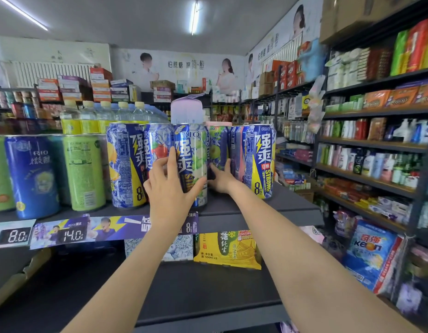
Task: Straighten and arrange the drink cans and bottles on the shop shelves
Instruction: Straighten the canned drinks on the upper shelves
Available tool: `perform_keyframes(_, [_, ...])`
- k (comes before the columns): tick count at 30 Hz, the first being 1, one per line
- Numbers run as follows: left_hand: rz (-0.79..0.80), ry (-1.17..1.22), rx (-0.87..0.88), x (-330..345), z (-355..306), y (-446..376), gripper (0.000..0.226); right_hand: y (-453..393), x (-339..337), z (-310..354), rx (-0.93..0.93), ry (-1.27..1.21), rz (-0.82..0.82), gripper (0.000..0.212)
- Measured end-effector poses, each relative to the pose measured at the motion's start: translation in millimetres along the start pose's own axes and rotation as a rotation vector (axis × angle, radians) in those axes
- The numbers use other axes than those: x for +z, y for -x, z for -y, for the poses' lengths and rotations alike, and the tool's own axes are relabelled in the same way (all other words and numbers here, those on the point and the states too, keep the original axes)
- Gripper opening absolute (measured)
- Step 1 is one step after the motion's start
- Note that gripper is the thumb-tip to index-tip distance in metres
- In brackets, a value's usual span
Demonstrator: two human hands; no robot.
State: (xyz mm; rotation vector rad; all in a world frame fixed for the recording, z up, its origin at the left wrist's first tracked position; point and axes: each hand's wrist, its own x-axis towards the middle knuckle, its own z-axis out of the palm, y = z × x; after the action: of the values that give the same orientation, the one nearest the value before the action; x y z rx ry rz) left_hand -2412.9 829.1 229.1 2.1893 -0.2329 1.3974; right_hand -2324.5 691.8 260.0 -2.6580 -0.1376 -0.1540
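Here your left hand grips an upright grape can on the shelf; your right hand, fingers straight, touches the can behind.

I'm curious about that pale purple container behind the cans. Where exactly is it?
In the head view, the pale purple container stands at centre, behind and above the tall can gripped by the left hand, right of the yellow-capped bottles.
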Motion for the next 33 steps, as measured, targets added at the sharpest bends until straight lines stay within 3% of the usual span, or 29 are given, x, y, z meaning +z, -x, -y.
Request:
perform_keyframes(8, [0.000,0.007,-0.025,-0.1,0.9,-1.2,0.082,-5.9,0.1,-1.1,-0.001,-0.119,-0.019,0.080])
perform_keyframes(13, [0.008,0.022,-0.030,0.1,0.7,-0.6,0.083,2.5,1.5,2.7,-0.101,-0.485,-0.181,0.076])
perform_keyframes(18, [0.000,0.011,-0.029,1.4,1.1,0.0,0.084,-0.1,2.0,9.1,-0.091,-0.694,-0.160,0.075])
perform_keyframes(23, [-0.002,0.030,-0.027,2.7,3.4,-1.2,0.085,-9.0,6.4,19.1,-0.053,-0.619,-0.126,0.072])
perform_keyframes(27, [0.006,0.030,-0.030,1.4,2.0,-1.7,0.085,1.9,3.1,17.3,-0.022,-0.544,-0.237,0.058])
perform_keyframes(33, [0.013,0.018,-0.013,-0.9,0.2,-1.3,0.084,29.0,0.2,13.3,0.085,-0.344,-0.388,0.066])
